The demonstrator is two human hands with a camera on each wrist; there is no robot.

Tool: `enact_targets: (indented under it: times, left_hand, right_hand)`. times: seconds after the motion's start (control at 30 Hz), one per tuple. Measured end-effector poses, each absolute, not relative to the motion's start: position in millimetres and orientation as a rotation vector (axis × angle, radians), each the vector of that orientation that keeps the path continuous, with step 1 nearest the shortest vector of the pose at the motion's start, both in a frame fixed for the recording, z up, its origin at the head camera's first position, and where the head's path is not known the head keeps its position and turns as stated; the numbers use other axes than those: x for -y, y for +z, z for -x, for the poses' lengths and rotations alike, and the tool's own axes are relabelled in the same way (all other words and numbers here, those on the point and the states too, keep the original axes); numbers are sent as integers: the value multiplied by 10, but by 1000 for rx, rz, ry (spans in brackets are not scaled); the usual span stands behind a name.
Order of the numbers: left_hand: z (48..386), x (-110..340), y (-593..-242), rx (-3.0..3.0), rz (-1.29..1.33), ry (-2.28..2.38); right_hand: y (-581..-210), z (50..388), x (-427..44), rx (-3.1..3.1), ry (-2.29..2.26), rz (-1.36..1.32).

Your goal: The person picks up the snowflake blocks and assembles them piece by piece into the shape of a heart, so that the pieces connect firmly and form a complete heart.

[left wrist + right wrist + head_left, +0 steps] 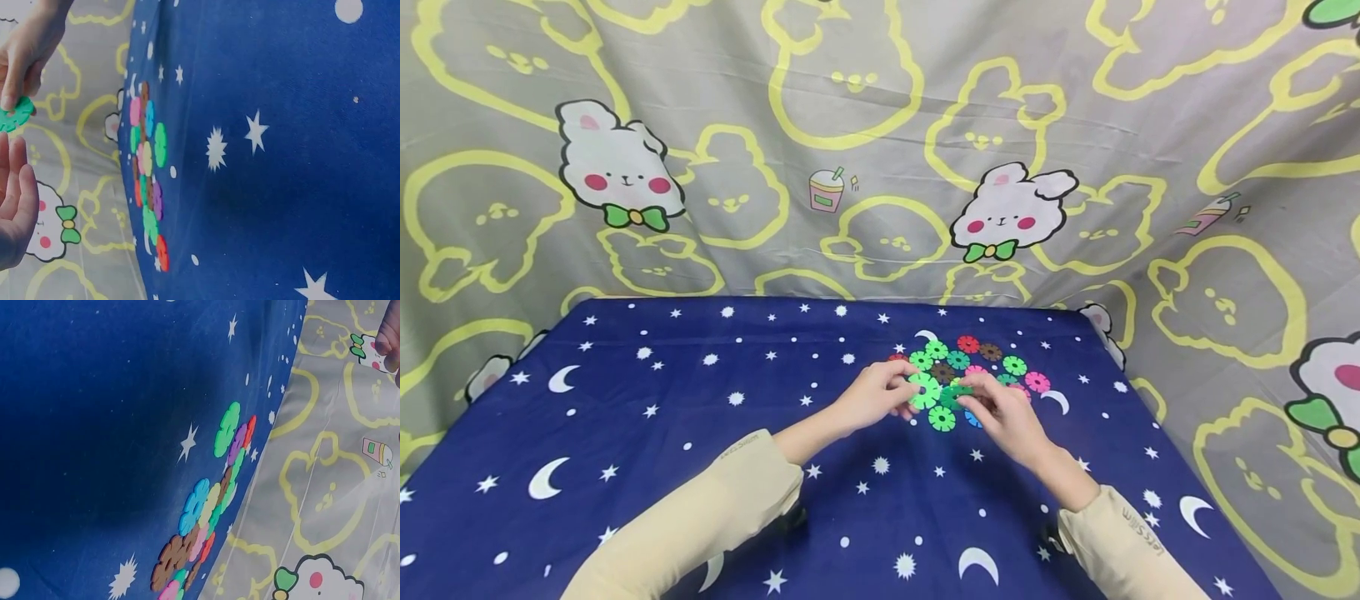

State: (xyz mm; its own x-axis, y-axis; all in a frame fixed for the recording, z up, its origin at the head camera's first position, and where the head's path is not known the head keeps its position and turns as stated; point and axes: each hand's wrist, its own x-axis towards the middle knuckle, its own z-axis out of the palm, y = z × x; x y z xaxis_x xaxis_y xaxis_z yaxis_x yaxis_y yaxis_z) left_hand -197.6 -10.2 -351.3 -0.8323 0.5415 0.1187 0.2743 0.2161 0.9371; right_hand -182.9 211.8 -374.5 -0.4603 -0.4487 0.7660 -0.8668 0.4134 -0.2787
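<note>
In the head view my left hand (874,390) pinches a light green interlocking disc (925,390) at its left edge. Close by on the right, my right hand (1003,412) holds a darker green disc (953,395) between thumb and fingers. The two discs overlap in the head view; whether they are joined I cannot tell. In the left wrist view the right hand (34,47) pinches its green disc (17,114), with the left hand's fingers (19,169) just below. Only part of the left hand (389,344) shows in the right wrist view, and no disc is visible there.
Several notched discs lie spread on the dark blue star-print cloth (700,433), around and behind the hands. Among them are a pink disc (1037,382), a brown disc (990,352) and a red disc (967,343). A grey curtain (880,167) with rabbit prints hangs behind.
</note>
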Motion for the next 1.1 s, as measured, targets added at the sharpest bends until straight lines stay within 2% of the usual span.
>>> enact_targets:
  times: [0.3, 0.8, 1.1]
  left_hand:
    - [1954, 116, -3503, -2245, -761, 1635]
    - [1831, 44, -3439, -2070, -489, 1746]
    - [1767, 80, -3362, -2102, -424, 1729]
  right_hand:
    - [-3734, 1843, -2053, 1986, 901, -1150]
    - [-3853, 1784, -1947, 1880, 974, -1132]
    - [-3884, 1804, -1859, 1761, 951, -1137]
